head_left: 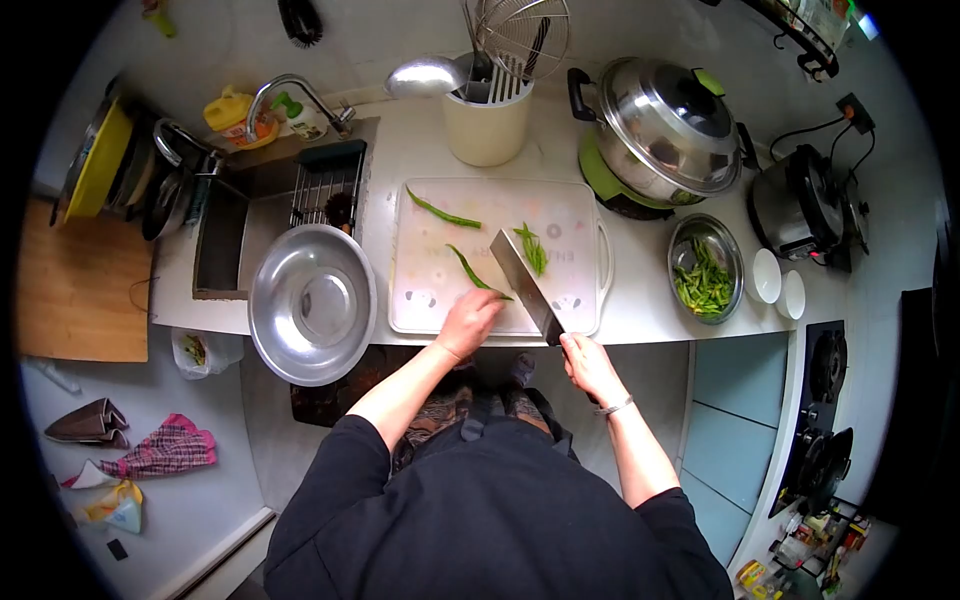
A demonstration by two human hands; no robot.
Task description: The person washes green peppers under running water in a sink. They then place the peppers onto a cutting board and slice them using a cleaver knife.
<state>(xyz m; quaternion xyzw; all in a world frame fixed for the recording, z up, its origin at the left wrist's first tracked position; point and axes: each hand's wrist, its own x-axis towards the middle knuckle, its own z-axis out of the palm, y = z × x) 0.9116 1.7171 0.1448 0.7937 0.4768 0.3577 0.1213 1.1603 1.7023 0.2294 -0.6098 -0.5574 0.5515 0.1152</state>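
My right hand (592,368) grips the handle of a cleaver (526,285), whose broad blade slants across the white cutting board (430,313). Just left of the blade, the bent fingers of my left hand (473,322) hold down the near end of a long green chili pepper (466,266). A second whole chili pepper (442,210) lies near the board's far left. Beyond the blade, on its right, is a small pile of sliced green pepper (531,248). More cut green pieces (703,285) fill part of a metal bowl (738,262) to the right.
A large steel basin (265,305) overhangs the counter edge by the sink (225,245). Behind the board stands a utensil holder (487,130). A lidded pot (655,130), two white bowls (766,275) and an electric cooker (795,205) are at the right.
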